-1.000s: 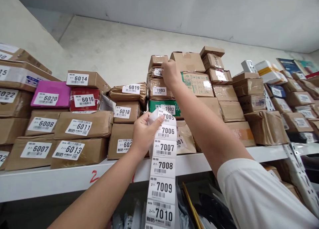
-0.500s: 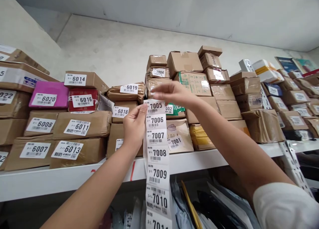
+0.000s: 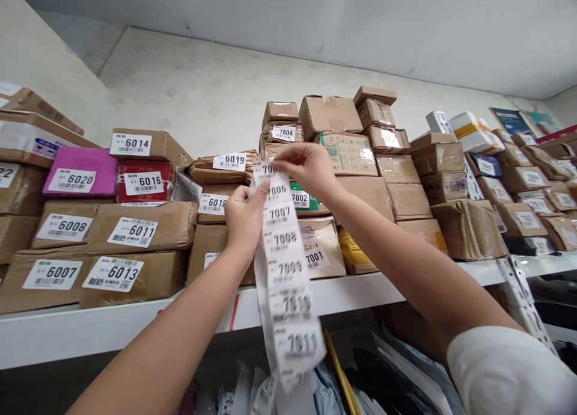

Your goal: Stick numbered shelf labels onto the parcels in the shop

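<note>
A long white strip of numbered barcode labels (image 3: 285, 264) hangs down in front of the shelf, blurred by swinging. My left hand (image 3: 243, 213) is closed on the strip's left edge near its top. My right hand (image 3: 304, 165) pinches the strip's top label with thumb and fingertips. Just behind my hands stands a stack of brown parcels; the parcel labelled 7004 (image 3: 283, 132) is near the top and the green parcel labelled 7002 (image 3: 303, 199) lies lower, beside my right wrist. The parcel labelled 7001 (image 3: 321, 249) rests on the shelf board.
A white shelf board (image 3: 112, 328) carries labelled parcels: a pink one 6020 (image 3: 81, 173), a red one 6016 (image 3: 145, 180), brown ones 6011 (image 3: 144, 227) and 6013 (image 3: 130, 278). More brown boxes (image 3: 469, 228) crowd the right. Soft mail bags (image 3: 387, 379) lie below the shelf.
My right hand came down from the parcel labelled 7004 to the top of the label strip and pinched it. The strip rose slightly and now swings.
</note>
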Action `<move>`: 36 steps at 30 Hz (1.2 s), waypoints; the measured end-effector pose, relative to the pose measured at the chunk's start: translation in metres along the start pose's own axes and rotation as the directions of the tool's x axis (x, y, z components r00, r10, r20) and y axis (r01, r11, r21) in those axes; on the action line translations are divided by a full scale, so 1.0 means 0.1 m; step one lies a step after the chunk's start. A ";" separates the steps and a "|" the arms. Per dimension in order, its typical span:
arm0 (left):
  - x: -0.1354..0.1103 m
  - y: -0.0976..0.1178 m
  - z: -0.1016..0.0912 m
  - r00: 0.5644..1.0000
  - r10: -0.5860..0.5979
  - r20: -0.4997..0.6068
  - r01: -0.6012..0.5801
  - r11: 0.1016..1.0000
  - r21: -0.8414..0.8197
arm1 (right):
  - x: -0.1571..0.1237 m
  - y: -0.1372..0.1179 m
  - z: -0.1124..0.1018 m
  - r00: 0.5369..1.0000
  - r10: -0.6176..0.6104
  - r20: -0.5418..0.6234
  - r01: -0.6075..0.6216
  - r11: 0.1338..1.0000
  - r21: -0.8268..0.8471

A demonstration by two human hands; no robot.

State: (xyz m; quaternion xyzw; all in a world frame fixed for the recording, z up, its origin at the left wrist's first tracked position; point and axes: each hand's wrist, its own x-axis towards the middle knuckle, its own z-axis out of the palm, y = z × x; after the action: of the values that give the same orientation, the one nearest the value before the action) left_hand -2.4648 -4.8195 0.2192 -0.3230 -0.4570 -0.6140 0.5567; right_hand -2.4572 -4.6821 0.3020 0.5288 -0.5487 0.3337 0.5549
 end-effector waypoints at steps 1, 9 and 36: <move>-0.03 0.01 -0.02 1.000 -0.006 0.018 0.005 1.000 0.020 | 0.15 0.05 0.00 0.997 -0.029 -0.069 0.024 0.998 -0.062; -0.40 0.06 -0.18 0.969 -0.155 0.194 0.141 0.987 0.084 | 1.52 0.58 0.00 0.942 -0.005 -0.336 -0.174 0.846 -0.503; -0.43 0.33 -0.07 0.969 0.147 0.197 -0.214 0.898 0.385 | 0.05 -0.30 -0.21 0.815 -0.414 -0.405 0.173 0.841 -0.512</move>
State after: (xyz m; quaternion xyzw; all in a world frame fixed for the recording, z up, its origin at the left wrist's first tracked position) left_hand -2.4244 -4.8075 0.1843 -0.2916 -0.5855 -0.4237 0.6266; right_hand -2.4227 -4.6690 0.3033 0.3600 -0.3570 0.2295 0.8309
